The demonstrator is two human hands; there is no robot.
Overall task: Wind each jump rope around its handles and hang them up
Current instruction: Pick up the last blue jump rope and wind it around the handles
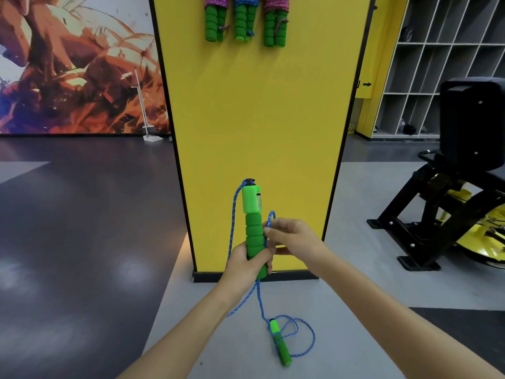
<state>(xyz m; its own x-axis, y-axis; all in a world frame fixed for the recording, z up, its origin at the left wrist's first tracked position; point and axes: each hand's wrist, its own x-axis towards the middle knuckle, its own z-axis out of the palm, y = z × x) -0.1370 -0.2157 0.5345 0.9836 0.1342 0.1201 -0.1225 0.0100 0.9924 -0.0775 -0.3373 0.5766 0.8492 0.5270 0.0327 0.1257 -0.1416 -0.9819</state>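
Your left hand (pixel 247 259) is clamped on the lower end of the upright green foam handle (pixel 254 233). Your right hand (pixel 289 236) pinches the blue braided rope (pixel 234 212) at its 3 o'clock side. The second green handle (pixel 280 341) lies on the grey floor (pixel 355 296) at 6 o'clock, tangled in slack. Risk: that loose loop snags and drags the handle as you wind. The three wound ropes (pixel 244 17) hang at 12 on the yellow panel (pixel 257 119).

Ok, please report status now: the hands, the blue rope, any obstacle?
Left hand grips upright green handle. Right hand pinches blue rope beside it. Second handle on floor, rope loose. Nothing blocking.
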